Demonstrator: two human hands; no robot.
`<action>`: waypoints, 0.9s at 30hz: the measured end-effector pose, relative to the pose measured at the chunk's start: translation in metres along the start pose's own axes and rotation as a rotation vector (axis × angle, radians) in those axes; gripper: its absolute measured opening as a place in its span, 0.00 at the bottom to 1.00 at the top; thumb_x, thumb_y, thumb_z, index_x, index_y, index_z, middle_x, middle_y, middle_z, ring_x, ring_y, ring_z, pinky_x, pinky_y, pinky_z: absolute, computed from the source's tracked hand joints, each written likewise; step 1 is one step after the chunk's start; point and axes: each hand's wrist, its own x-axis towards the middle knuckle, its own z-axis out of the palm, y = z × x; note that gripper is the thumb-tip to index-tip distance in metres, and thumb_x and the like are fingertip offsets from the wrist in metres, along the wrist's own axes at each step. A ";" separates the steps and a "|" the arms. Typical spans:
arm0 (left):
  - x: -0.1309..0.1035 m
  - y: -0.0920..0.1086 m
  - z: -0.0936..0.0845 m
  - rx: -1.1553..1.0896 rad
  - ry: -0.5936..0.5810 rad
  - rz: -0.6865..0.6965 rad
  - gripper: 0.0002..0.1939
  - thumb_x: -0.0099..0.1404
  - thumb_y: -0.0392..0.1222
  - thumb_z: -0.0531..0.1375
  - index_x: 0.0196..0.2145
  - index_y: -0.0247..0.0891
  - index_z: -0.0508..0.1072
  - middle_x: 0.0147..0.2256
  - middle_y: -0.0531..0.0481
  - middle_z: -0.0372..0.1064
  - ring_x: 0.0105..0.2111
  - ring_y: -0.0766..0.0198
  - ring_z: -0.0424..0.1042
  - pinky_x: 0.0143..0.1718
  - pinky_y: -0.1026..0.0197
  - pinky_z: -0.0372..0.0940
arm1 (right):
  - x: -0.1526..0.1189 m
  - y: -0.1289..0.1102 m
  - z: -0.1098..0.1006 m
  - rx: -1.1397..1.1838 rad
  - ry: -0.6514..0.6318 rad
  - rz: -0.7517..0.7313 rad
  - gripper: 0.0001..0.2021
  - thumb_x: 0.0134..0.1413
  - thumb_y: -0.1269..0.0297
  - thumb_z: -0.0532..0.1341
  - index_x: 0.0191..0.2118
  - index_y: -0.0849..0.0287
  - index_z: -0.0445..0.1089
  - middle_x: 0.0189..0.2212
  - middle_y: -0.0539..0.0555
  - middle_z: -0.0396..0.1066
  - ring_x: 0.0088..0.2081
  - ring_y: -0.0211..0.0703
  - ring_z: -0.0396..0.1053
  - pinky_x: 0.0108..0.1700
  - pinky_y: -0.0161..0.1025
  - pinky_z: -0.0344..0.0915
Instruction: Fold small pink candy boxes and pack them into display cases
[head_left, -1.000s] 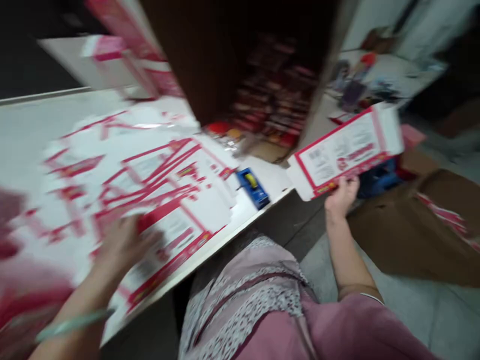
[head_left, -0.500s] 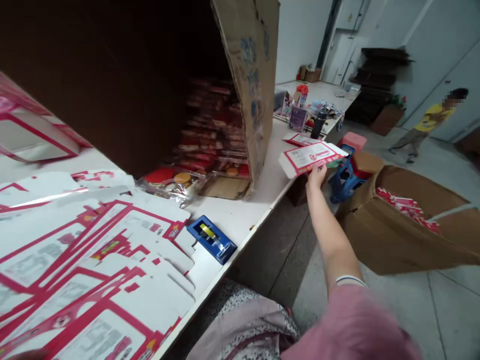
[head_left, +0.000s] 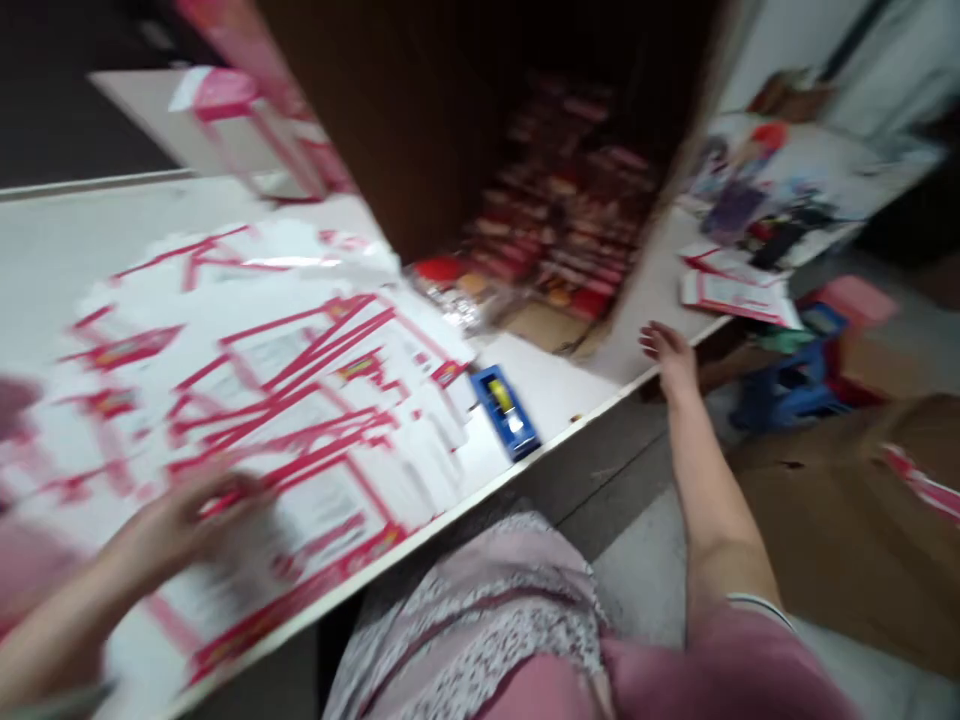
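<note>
Flat printed cartons, white with pink-red borders, lie fanned over the table on the left. My left hand is on the nearest of them, its fingers curled in a pinch at that carton's edge; motion blur softens the fingertips. My right hand hovers by the table's front edge, fingers apart and holding nothing. Just beyond it, another flat carton rests on the table with one end past the edge. A blue tape dispenser with yellow at its core sits between my hands.
A large cardboard box lies open toward me, with packs of red and tan items inside. A folded pink-and-white box stands at back left. On the floor at right are a blue stool and a big carton.
My right hand has let go of the flat carton, now on the table, and drawn back left. My left hand has come into view over the cartons as the view swung left.
</note>
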 end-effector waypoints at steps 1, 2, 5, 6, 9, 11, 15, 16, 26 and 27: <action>-0.006 -0.003 -0.005 0.004 -0.034 -0.113 0.25 0.46 0.69 0.66 0.24 0.44 0.74 0.21 0.57 0.69 0.23 0.60 0.67 0.20 0.65 0.62 | -0.024 0.007 0.001 0.025 0.030 -0.034 0.13 0.58 0.50 0.61 0.36 0.55 0.71 0.30 0.52 0.77 0.30 0.35 0.75 0.36 0.36 0.71; -0.011 -0.005 -0.011 -0.021 -0.003 -0.196 0.25 0.43 0.68 0.67 0.21 0.42 0.70 0.18 0.55 0.64 0.21 0.62 0.63 0.18 0.65 0.58 | -0.046 0.011 0.002 0.057 0.079 -0.071 0.14 0.54 0.49 0.64 0.35 0.55 0.71 0.29 0.50 0.76 0.29 0.36 0.74 0.35 0.38 0.71; -0.020 -0.010 -0.028 -0.147 -0.013 -0.232 0.19 0.51 0.55 0.68 0.33 0.38 0.73 0.31 0.52 0.70 0.32 0.62 0.68 0.30 0.66 0.63 | -0.102 0.006 0.020 0.186 0.111 -0.243 0.10 0.48 0.53 0.69 0.35 0.52 0.75 0.27 0.49 0.74 0.25 0.39 0.71 0.36 0.46 0.74; -0.021 -0.011 -0.031 -0.177 0.017 -0.255 0.19 0.54 0.54 0.67 0.36 0.38 0.73 0.34 0.51 0.71 0.34 0.62 0.69 0.33 0.65 0.64 | -0.119 -0.001 0.032 0.209 0.034 -0.281 0.07 0.50 0.55 0.69 0.35 0.49 0.77 0.27 0.50 0.75 0.25 0.41 0.72 0.36 0.48 0.74; -0.025 -0.013 -0.025 -0.516 0.013 -0.202 0.14 0.58 0.47 0.66 0.35 0.36 0.70 0.34 0.50 0.68 0.32 0.64 0.68 0.35 0.63 0.63 | -0.173 -0.035 0.085 0.096 -0.488 -0.358 0.06 0.60 0.56 0.64 0.41 0.41 0.78 0.33 0.52 0.79 0.34 0.49 0.78 0.43 0.54 0.77; -0.028 -0.009 -0.011 -0.668 -0.008 -0.179 0.10 0.58 0.42 0.65 0.32 0.35 0.68 0.31 0.51 0.66 0.30 0.66 0.67 0.34 0.63 0.61 | -0.203 -0.058 0.130 -0.024 -0.776 -0.516 0.10 0.62 0.58 0.62 0.46 0.46 0.78 0.42 0.53 0.81 0.44 0.53 0.79 0.51 0.57 0.76; -0.038 -0.004 0.015 -0.768 -0.030 -0.214 0.07 0.60 0.34 0.62 0.31 0.35 0.66 0.29 0.52 0.64 0.27 0.67 0.65 0.32 0.63 0.58 | -0.227 -0.078 0.212 -0.340 -0.945 -0.826 0.19 0.59 0.62 0.61 0.54 0.60 0.74 0.53 0.63 0.76 0.56 0.60 0.73 0.59 0.61 0.68; -0.040 -0.005 0.018 -0.764 -0.022 -0.214 0.06 0.60 0.33 0.62 0.31 0.35 0.66 0.29 0.52 0.64 0.27 0.68 0.64 0.32 0.63 0.58 | -0.228 -0.078 0.225 -0.407 -0.986 -0.818 0.19 0.58 0.62 0.61 0.54 0.61 0.73 0.51 0.64 0.77 0.54 0.60 0.73 0.59 0.61 0.68; -0.059 -0.004 0.031 -0.642 -0.029 -0.181 0.07 0.67 0.36 0.63 0.33 0.35 0.67 0.28 0.52 0.63 0.26 0.68 0.61 0.32 0.61 0.53 | -0.217 -0.076 0.250 -0.335 -1.178 -0.035 0.09 0.53 0.62 0.71 0.32 0.60 0.73 0.22 0.48 0.68 0.23 0.34 0.65 0.29 0.37 0.68; -0.063 0.000 0.032 -0.630 -0.011 -0.165 0.07 0.67 0.36 0.63 0.33 0.35 0.67 0.28 0.52 0.63 0.26 0.68 0.60 0.31 0.61 0.53 | -0.216 -0.074 0.249 -0.325 -1.193 0.016 0.10 0.51 0.62 0.73 0.30 0.60 0.73 0.21 0.48 0.68 0.21 0.33 0.64 0.28 0.36 0.67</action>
